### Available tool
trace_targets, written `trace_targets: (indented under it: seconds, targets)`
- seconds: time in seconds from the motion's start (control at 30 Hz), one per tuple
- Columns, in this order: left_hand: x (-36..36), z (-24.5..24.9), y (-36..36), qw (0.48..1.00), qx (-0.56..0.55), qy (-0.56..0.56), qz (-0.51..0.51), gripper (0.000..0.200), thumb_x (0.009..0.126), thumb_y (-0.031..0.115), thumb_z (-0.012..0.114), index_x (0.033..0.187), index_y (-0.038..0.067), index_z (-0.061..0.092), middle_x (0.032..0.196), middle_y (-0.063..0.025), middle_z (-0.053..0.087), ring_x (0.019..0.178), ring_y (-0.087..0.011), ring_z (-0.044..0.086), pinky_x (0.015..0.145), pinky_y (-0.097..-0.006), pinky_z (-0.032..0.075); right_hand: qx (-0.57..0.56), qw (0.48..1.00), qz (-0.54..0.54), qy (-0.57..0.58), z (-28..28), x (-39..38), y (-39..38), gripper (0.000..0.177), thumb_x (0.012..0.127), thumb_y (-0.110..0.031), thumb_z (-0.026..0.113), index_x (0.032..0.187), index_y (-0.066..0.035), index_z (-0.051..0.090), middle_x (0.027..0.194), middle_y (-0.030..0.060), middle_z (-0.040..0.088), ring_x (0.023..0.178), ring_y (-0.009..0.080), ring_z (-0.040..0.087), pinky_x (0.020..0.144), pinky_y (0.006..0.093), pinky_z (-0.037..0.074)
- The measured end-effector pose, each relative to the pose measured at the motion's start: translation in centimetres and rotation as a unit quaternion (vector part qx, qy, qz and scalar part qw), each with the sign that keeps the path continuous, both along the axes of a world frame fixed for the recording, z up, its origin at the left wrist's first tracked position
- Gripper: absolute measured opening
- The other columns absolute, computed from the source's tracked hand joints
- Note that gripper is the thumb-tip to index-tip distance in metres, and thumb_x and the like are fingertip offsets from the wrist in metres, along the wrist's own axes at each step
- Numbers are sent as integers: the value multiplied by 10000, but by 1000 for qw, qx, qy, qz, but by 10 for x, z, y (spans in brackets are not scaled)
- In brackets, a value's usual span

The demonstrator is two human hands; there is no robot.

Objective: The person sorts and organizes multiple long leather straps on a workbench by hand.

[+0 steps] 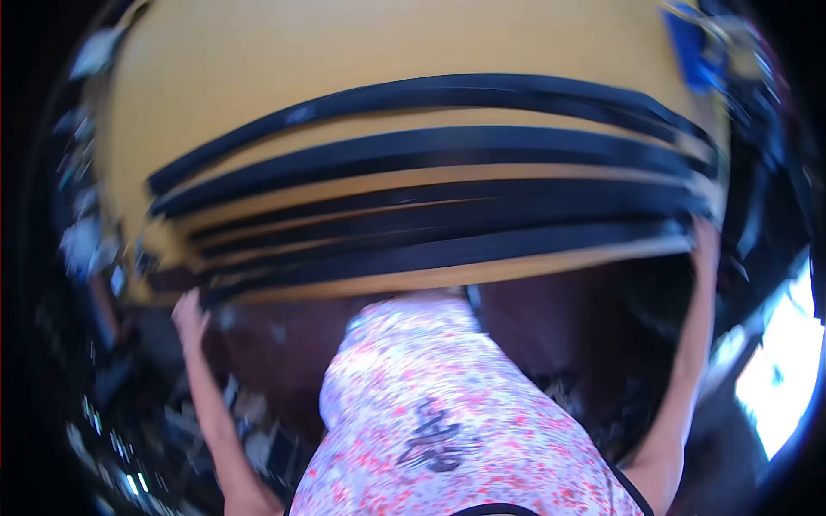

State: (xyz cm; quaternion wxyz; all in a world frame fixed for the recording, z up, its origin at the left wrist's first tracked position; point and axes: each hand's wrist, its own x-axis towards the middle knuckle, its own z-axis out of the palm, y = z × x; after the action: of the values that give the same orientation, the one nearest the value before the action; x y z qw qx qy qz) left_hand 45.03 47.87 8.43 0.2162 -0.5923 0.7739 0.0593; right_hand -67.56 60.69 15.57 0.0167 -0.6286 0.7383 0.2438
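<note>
Several long dark strips (pixel 465 142) lie side by side across a yellow table (pixel 361 39); they appear curved in this wide view. The nearest dark strip (pixel 447 249) runs along the table's front edge. At its left end, my left hand (pixel 191 316) is closed, with the fingers against the strip's tip. Over on the right, my right hand (pixel 705 242) closes on the other end of this strip, its fingertips partly blurred. Motion blur hides the exact grip of both hands.
A blue object (pixel 686 47) sits at the table's far right corner. Below the front edge is a dark reddish floor (pixel 551 318), with blurred clutter (pixel 249 421) at the lower left. Bright light (pixel 783 370) shows at the right. My patterned garment (pixel 447 387) reaches close to the table.
</note>
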Motion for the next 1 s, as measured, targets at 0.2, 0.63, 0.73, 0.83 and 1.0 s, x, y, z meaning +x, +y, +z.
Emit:
trace_targets:
  seconds: [0.2,0.63,0.73,0.83,1.0]
  targets:
    - [-116,-26,4,998,-30,8,49,384,667,92,722,1025,106,583,991,-82,596,1037,-287,558,929,-438,409,-48,998,-31,-34,-68,-109,-25,542,815,-68,671,1333,-36,515,1375,202,490,1248,371,492,1044,429,400]
    - [-200,-57,-6,987,-67,147,5,387,696,81,740,1054,120,598,989,-30,593,1021,-230,553,963,-441,376,-141,786,183,-573,-110,480,-174,133,817,-50,704,948,-68,691,858,85,664,803,275,655,707,361,525]
    - [-189,-70,-10,978,-100,185,-17,372,698,87,745,1039,132,601,960,-26,595,988,-224,560,938,-437,384,-97,782,271,-553,-144,584,-195,124,800,-92,707,919,-73,679,833,76,624,788,272,638,685,386,516]
    - [-181,-72,-11,970,-93,226,-7,381,693,74,740,1046,118,604,968,-37,595,987,-231,559,928,-429,385,-82,798,310,-510,-165,639,-199,165,782,-121,720,932,-71,672,862,83,616,825,273,636,703,384,517]
    - [-172,-80,-18,943,-76,324,6,402,685,72,760,1058,86,608,992,-71,590,971,-266,563,855,-391,430,-68,846,285,-445,-164,661,-195,223,767,-130,735,966,-78,652,890,87,611,864,280,631,746,372,517]
